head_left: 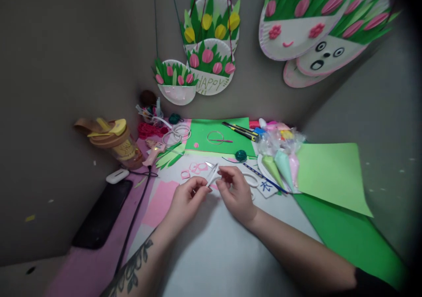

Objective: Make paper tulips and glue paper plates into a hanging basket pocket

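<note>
My left hand (pixel 189 196) pinches a small, thin white piece (pixel 212 176) that looks like folded paper or card; its exact kind does not show. Close on its right, my right hand (pixel 239 196) has its fingers curled together at the piece's other edge. Both hands are above the white work surface (pixel 227 253). Behind the right hand lie white-handled scissors (pixel 252 179), partly hidden. Pink paper cut-outs (pixel 198 168) are scattered just beyond the fingers, and a larger pink sheet (pixel 160 202) lies beside my left wrist.
At left are a phone (pixel 102 215), a lidded cup (pixel 123 145) and a pink glue gun (pixel 154 153) with its cord. Cutters (pixel 242 132) lie on green paper (pixel 201 134) at the back. Piping bags (pixel 283 169) and light green paper (pixel 332 174) are right. Paper-plate baskets (pixel 178 95) hang above.
</note>
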A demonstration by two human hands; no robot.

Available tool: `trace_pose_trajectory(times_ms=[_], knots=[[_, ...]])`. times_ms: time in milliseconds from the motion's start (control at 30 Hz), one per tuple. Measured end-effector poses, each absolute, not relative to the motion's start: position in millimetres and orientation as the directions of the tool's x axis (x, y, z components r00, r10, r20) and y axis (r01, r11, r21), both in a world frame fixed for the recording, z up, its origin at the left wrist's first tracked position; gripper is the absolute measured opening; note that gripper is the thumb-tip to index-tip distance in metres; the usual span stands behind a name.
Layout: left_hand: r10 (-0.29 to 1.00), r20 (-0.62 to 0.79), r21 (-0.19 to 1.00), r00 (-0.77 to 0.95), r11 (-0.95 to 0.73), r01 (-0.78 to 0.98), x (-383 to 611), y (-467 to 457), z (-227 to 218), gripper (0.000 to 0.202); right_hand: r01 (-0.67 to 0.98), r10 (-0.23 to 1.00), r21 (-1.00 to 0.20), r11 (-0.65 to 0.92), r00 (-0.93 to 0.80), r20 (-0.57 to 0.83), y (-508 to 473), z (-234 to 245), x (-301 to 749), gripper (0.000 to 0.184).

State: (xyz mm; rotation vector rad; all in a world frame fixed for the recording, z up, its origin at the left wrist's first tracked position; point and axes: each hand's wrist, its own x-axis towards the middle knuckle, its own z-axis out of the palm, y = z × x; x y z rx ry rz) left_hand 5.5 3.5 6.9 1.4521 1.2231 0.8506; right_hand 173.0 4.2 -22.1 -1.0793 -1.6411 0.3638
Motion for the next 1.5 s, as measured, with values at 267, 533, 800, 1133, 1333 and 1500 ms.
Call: trace_pose_trajectory(times_ms=[267, 533, 800, 1133, 1333, 1500], knots=[[0.960, -0.017, 0.968, 0.278, -0.054, 0.246, 1, 2, 6, 0.016, 0.393, 0.845, -0.811, 0.433, 0.136, 0.517, 7, -18, 179, 0.026], [0.946, 0.011, 0.978, 0.323, -0.077, 0.193, 1, 3, 8, 0.016, 0.451, 0.819, -0.763, 0.463, 0.113, 0.563, 9, -6, 185, 0.017], [0.917, 0.043, 0.999, 0.396, -0.042, -0.012, 0, 5, 6, 0.022, 0.434, 0.825, -0.774, 0.461, 0.110, 0.554, 15, -11, 187, 0.018], [0.905, 0.062, 0.976, 0.420, 0.032, -0.215, -1, 7, -9, 0.034, 0.405, 0.777, -0.745, 0.530, 0.119, 0.618, 11, -4, 187, 0.005], [0.920, 0.034, 0.964, 0.389, 0.072, -0.256, -2, 8, -11, 0.034, 0.123, 0.929, -0.943, 0.311, 0.171, 0.328, 12, -6, 184, 0.013], [0.903, 0.059, 0.998, 0.426, -0.040, -0.052, -2, 7, -4, 0.025, -0.406, 0.980, -0.892, -0.200, -0.091, -0.179, 14, -4, 169, 0.032]])
